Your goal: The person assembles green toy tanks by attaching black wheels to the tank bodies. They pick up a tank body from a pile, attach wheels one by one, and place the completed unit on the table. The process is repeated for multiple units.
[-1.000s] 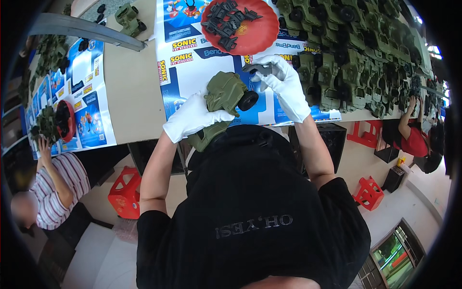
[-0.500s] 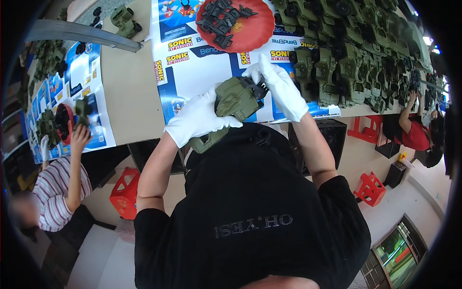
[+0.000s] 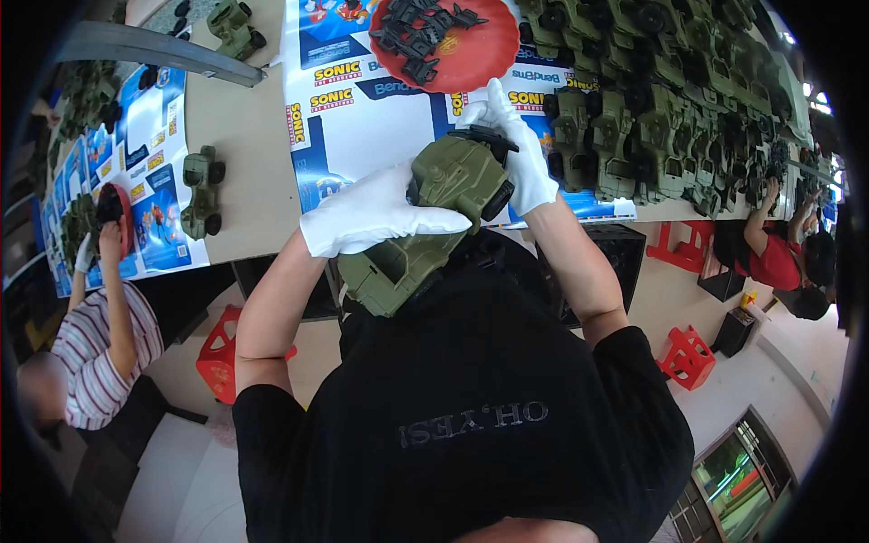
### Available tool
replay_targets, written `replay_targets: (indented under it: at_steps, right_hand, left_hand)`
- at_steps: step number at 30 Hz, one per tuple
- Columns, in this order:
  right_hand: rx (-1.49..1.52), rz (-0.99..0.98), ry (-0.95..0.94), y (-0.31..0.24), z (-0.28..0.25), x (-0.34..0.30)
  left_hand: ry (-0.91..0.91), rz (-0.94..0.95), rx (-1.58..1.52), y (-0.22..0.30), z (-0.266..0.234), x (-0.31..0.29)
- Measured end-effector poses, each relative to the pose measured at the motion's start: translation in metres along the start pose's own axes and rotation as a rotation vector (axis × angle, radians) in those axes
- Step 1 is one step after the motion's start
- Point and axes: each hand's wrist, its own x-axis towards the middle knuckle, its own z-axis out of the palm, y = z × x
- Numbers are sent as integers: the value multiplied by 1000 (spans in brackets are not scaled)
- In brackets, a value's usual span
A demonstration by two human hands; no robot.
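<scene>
My white-gloved left hand point(image 3: 367, 213) is closed around the middle of an olive-green toy truck point(image 3: 460, 174), its thumb lying across the body. The truck is tilted, with its front end away from me and its open rear bed toward my chest. A black plastic part point(image 3: 489, 138), shaped like a bumper, sits at the front end. My gloved right hand point(image 3: 527, 167) is closed against that part from the far right side; some of its fingers are hidden behind the truck. One black wheel point(image 3: 497, 201) shows below my right hand.
Beyond my hands, a red plate point(image 3: 484, 59) holds several black parts point(image 3: 421, 36) on printed sheets point(image 3: 362, 136). Rows of green toy trucks point(image 3: 625, 136) crowd the right. A grey metal bar point(image 3: 172, 50) crosses the upper left. Other people work at both sides; another truck point(image 3: 201, 192) lies left.
The truck has turned, showing more of its rear bed and a wheel. My right hand has closed in on the black part at its front. The left co-worker has put a truck down.
</scene>
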Motion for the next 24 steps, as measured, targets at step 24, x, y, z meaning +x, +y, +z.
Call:
replay_targets:
  at_steps: [24]
  right_hand:
    - [-622, 2, -211, -13, 12, -26]
  left_hand:
    - [216, -101, 968, 11, 7, 0]
